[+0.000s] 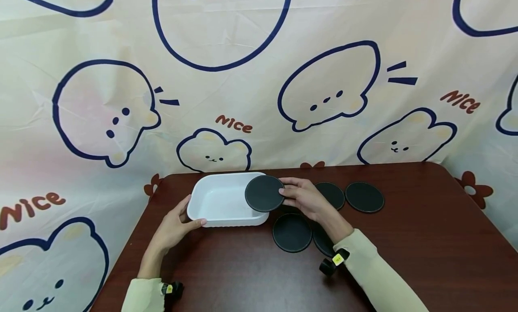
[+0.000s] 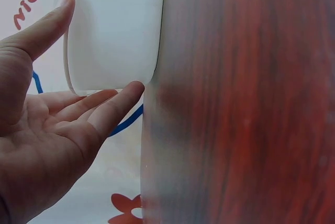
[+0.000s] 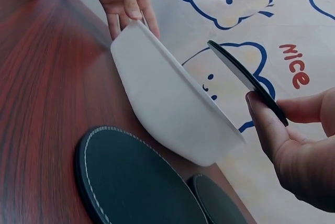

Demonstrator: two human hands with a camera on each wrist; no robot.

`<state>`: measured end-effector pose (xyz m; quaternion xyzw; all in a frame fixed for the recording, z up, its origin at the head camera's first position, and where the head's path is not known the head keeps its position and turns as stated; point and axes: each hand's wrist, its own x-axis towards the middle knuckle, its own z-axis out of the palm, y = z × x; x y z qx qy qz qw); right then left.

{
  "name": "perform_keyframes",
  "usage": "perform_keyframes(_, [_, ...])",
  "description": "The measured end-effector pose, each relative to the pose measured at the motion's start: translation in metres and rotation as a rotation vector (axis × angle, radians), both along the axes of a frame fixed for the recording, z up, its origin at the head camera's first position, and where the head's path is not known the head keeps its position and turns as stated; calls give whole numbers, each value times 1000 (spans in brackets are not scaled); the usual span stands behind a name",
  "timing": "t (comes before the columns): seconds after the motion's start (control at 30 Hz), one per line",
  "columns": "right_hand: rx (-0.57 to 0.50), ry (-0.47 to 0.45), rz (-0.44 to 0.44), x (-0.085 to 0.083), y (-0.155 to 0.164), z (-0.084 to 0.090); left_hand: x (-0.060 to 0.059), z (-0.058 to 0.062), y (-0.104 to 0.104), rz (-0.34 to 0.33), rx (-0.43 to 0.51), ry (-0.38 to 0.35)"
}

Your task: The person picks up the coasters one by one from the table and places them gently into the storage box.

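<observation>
I'm counting one white rectangular plastic tray [image 1: 210,199], and I'm seeing five round black leather coasters [image 1: 265,193] total.

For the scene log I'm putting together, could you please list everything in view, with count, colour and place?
Held coaster: one, black, round, lifted over the right end of the tray, pinched at its edge.
Coasters on the table: four, black, round; two at the back right, two nearer, partly hidden by the right arm.
Tray: one, white, rectangular with rounded corners, near the table's far left.
Table: one, dark reddish wood.
Backdrop cloth: one, cream with blue-outlined cartoon animals and "Nice" lettering, behind the table.
Left hand: one, fingers on the tray's left end.
Right hand: one, holding the lifted coaster.
</observation>
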<state>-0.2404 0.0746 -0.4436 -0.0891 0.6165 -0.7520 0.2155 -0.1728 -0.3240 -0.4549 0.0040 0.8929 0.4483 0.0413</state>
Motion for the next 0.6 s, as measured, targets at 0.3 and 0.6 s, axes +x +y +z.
perform_keyframes(0.3, [-55,-35,4,1,-21,-3,1,-2,-1,0,-2,2])
perform_keyframes(0.6, [-42,-46,-2,-5,-38,-6,-1,0,0,14,-5,1])
